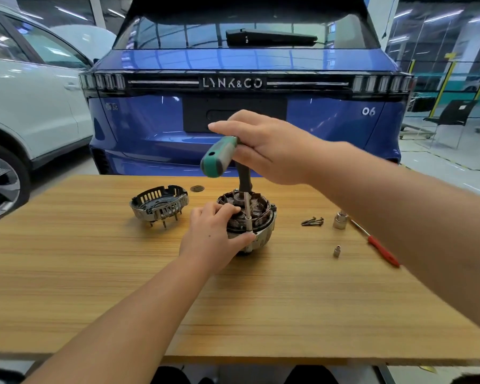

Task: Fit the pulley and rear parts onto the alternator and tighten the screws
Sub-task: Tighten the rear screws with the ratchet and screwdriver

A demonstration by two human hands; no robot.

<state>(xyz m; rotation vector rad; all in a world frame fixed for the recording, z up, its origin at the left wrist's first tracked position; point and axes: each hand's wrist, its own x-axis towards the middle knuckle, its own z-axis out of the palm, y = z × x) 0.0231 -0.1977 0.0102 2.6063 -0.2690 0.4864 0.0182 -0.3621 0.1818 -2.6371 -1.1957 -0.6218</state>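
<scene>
The alternator body [263, 217] stands on the wooden table [122, 286] with its copper windings facing up. My left hand [214, 234] grips its near left side, thumb along the rim. My right hand [269, 151] holds the green and grey T-handle driver [219, 159] above it. The driver's steel shaft [248, 214] runs straight down to a screw point at the alternator's front rim. The black and silver rear cover [159, 204] lies apart to the left, pins pointing down.
Loose screws [313, 221], a large socket [340, 220], a small socket [336, 251] and a red-handled screwdriver [383, 250] lie at the right. A round washer [197, 188] sits near the far edge. A blue car [247, 65] stands just behind the table, a white car [25, 92] at left.
</scene>
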